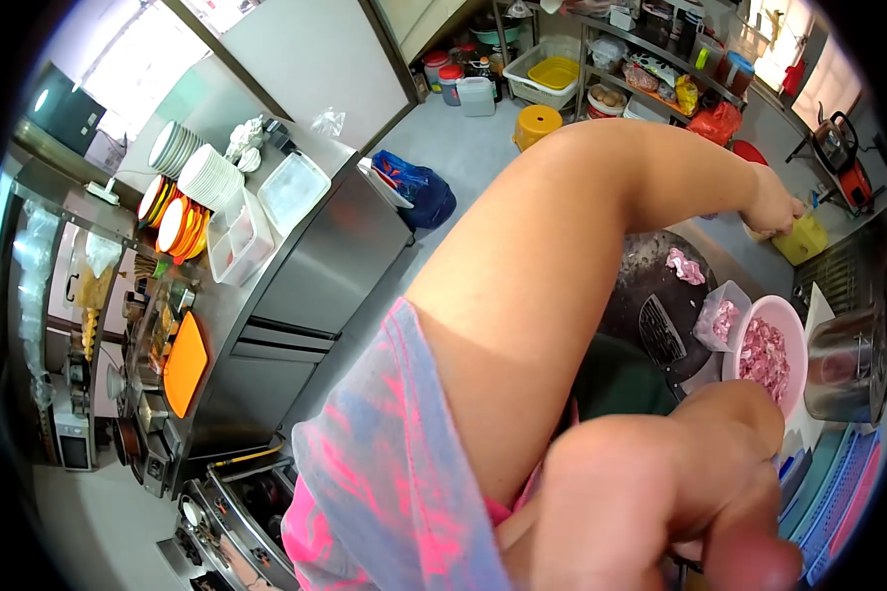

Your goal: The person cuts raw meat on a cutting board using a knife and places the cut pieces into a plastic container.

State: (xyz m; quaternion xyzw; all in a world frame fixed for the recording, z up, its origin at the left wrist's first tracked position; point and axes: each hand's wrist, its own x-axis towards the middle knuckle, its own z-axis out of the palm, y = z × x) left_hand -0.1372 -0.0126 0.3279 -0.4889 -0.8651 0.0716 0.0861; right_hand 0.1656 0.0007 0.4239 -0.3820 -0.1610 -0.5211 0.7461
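Observation:
My left arm reaches across the upper middle to my left hand [774, 204], whose fingers curl beside a yellow-green object [804, 239]; what they hold is unclear. Large and blurred close to the camera, my right hand [650, 492] has bent fingers, and their grip cannot be made out. Between the arms lies a dark round chopping board [633, 258], partly hidden. On it are a piece of raw pink meat [685, 266] and a dark, broad cleaver-like blade [661, 330]. Beside it stand a clear plastic tub [712, 320] and a pink bowl [800, 345], both containing raw meat.
A tall metal pot [846, 369] stands past the bowl, near stacked coloured baskets [838, 492]. Across the floor, a steel counter [310, 266] bears plates [210, 179] and plastic containers. A yellow stool [537, 126] stands by loaded shelves [650, 49]. A blue bag [419, 192] rests beside the counter.

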